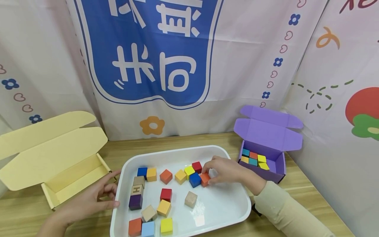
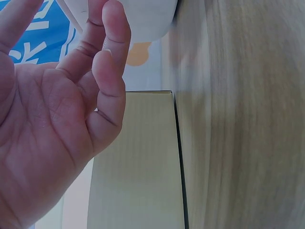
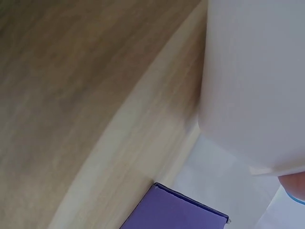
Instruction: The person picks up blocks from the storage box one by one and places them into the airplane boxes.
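In the head view, my right hand (image 1: 226,169) reaches over the right side of a white tray (image 1: 225,210). Its thumb and fingers pinch an orange-red cube (image 1: 204,180), which sits beside a blue cube (image 1: 195,180) and a dark red cube (image 1: 196,167). A yellow cube (image 1: 189,171) touches that group. Only a bit of the right hand (image 3: 293,185) shows in the right wrist view, past the tray wall. My left hand (image 1: 90,200) rests against the tray's left rim with relaxed, bent fingers. Its palm and fingers (image 2: 110,95) fill the left wrist view's left side.
Several more cubes lie in the tray, among them a purple cube (image 1: 135,202) and a light blue cube (image 1: 148,229). An open yellow box (image 1: 80,177) stands left. On the right, an open purple box (image 1: 276,161) holds several cubes. A printed curtain (image 1: 231,82) hangs behind.
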`<state>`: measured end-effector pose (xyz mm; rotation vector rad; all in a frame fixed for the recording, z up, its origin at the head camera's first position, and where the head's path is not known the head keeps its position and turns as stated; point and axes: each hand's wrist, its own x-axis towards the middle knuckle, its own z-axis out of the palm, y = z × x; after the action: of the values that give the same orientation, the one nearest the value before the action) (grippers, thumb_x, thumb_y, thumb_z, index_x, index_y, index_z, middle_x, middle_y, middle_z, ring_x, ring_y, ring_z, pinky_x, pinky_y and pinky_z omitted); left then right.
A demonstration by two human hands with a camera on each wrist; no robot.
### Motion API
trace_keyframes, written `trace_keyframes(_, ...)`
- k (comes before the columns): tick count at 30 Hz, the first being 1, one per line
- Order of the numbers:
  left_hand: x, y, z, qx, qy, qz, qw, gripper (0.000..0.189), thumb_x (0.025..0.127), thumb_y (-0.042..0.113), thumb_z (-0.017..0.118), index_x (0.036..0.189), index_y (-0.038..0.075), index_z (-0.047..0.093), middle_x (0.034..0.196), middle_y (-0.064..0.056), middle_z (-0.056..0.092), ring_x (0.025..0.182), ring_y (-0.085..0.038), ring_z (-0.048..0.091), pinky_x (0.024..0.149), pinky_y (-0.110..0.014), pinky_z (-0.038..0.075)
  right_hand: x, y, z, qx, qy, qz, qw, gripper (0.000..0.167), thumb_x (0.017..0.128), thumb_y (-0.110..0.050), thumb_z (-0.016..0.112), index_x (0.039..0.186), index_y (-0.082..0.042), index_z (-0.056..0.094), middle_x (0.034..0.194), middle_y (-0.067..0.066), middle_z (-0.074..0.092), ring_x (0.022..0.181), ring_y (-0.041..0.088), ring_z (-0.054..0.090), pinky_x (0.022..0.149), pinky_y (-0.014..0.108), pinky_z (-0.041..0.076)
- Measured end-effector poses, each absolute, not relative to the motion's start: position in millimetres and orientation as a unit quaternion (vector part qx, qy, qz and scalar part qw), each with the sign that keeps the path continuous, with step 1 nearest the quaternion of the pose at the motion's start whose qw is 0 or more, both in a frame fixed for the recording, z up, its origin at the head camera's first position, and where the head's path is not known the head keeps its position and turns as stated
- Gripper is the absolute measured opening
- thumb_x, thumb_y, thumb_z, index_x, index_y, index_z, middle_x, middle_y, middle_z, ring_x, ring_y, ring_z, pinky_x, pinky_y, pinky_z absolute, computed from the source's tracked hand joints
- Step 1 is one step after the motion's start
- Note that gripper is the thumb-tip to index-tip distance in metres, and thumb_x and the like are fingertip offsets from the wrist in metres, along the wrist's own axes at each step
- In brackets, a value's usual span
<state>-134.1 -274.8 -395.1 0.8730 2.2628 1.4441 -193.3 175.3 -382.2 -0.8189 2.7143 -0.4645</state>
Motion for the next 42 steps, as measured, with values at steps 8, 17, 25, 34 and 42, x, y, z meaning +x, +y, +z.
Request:
trace_keyframes(8,-134.0,-275.5,-397.4,0.310,0.791,0.503,0.156,0.083,0.094,0.002,0.064,0.155,-0.003,0.007,0.100,-0.007,0.069,0.090,-0.013,0.065,0.078,-0.024,0.053,-193.7,178.1,-379.2,-0.296,0.922,-0.204,0.143,0.029,0.085,-0.026,0.079,0.113,-0.023,0.072,0.103,-0.012,0.066,0.103,0.018,0.056,0.089,0.034,0.052)
trace_keyframes(17,-132.3,-275.0,-397.5,0.305,0.789,0.508,0.160,0.083,0.094,0.002,0.064,0.154,-0.004,0.008,0.100,-0.006,0.069,0.091,-0.013,0.065,0.078,-0.024,0.053,-194.3,184.8,-377.1,-0.313,0.909,-0.232,0.148,0.028,0.086,-0.023,0.078,0.114,-0.023,0.071,0.108,-0.010,0.066,0.106,0.019,0.057,0.094,0.043,0.050)
trace_keyframes(25,-132.5,-276.7,-397.6,0.311,0.789,0.506,0.156,0.083,0.094,0.000,0.063,0.155,-0.003,0.007,0.101,-0.007,0.069,0.091,-0.012,0.065,0.077,-0.024,0.053,-194.1,195.2,-370.6,-0.299,0.905,-0.263,0.147,0.030,0.087,-0.024,0.077,0.116,-0.023,0.070,0.112,-0.006,0.066,0.110,0.024,0.058,0.095,0.047,0.051)
trace_keyframes(34,-134.9,-278.1,-400.0,0.316,0.789,0.505,0.149,0.082,0.094,-0.004,0.061,0.154,-0.004,0.007,0.101,-0.008,0.068,0.091,-0.009,0.064,0.075,-0.024,0.053,-193.5,210.9,-361.1,-0.320,0.899,-0.277,0.116,0.029,0.087,-0.026,0.077,0.114,-0.016,0.070,0.112,-0.005,0.070,0.109,0.025,0.062,0.094,0.043,0.052)
trace_keyframes(42,-134.5,-275.9,-397.2,0.298,0.792,0.509,0.159,0.083,0.094,0.001,0.063,0.155,-0.002,0.007,0.102,-0.007,0.069,0.091,-0.010,0.064,0.076,-0.024,0.053,-191.5,229.5,-351.3,-0.310,0.907,-0.277,0.063,0.029,0.085,-0.022,0.079,0.112,-0.016,0.071,0.107,-0.006,0.071,0.101,0.021,0.064,0.091,0.041,0.053)
